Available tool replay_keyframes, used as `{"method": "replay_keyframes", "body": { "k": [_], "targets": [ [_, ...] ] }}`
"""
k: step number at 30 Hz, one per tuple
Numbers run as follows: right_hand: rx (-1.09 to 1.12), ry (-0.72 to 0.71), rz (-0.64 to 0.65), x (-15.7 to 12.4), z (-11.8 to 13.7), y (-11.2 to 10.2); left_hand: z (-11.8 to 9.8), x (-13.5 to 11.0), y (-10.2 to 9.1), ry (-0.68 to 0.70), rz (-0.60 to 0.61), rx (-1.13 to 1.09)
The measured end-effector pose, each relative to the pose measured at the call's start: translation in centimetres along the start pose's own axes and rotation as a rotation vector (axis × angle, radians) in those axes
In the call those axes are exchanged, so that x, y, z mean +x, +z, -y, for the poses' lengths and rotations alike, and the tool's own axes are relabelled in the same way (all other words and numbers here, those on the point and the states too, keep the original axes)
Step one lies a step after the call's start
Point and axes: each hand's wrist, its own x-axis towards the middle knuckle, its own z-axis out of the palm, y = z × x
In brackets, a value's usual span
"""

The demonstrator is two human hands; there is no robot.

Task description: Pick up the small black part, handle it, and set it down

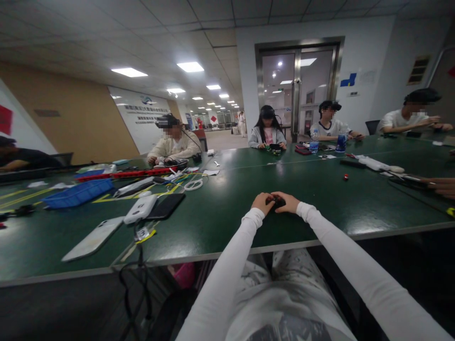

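Note:
My left hand [262,202] and my right hand [287,202] meet just above the green table [227,222], near its front edge. Between them is a small black object [278,202], too small and too covered by fingers to name. Fingers of both hands are closed around it, the left ones from its left side and the right ones from its right. White sleeves cover both of my arms up to the wrists.
Left of me lie a white phone [94,238], a white power bank [141,208], a black tablet-like slab [166,206] and a blue tray [78,193]. A coiled white cable [194,184] is farther back. A small red item [346,177] sits to the right. Several people sit around the table.

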Motion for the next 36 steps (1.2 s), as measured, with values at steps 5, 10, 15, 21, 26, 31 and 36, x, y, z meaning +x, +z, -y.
{"method": "replay_keyframes", "body": {
  "k": [5, 10, 15, 21, 26, 31, 36],
  "targets": [
    [0.000, 0.007, 0.013, 0.0, 0.1, -0.1, -0.2, 0.1, -0.2, 0.037, 0.009, -0.019],
    [-0.001, 0.011, 0.023, 0.0, 0.0, -0.1, -0.4, 0.0, -0.4, 0.025, 0.023, -0.045],
    [-0.004, 0.019, 0.027, 0.1, -0.1, -0.1, -0.4, 0.1, -0.5, 0.031, 0.022, -0.032],
    [-0.004, 0.015, 0.005, 0.2, -0.4, 0.1, -0.4, 0.1, -0.4, 0.011, 0.018, -0.049],
    [-0.008, 0.017, -0.001, 0.1, -0.4, 0.1, -0.4, 0.2, -0.5, -0.028, -0.025, -0.086],
    [-0.025, 0.028, 0.002, 0.1, -0.3, 0.0, -0.1, 0.3, -0.7, -0.128, -0.118, -0.206],
    [-0.006, 0.026, 0.002, 0.2, -0.4, 0.0, 0.4, 0.7, -1.0, -0.246, -0.207, -0.457]
  ]
}}
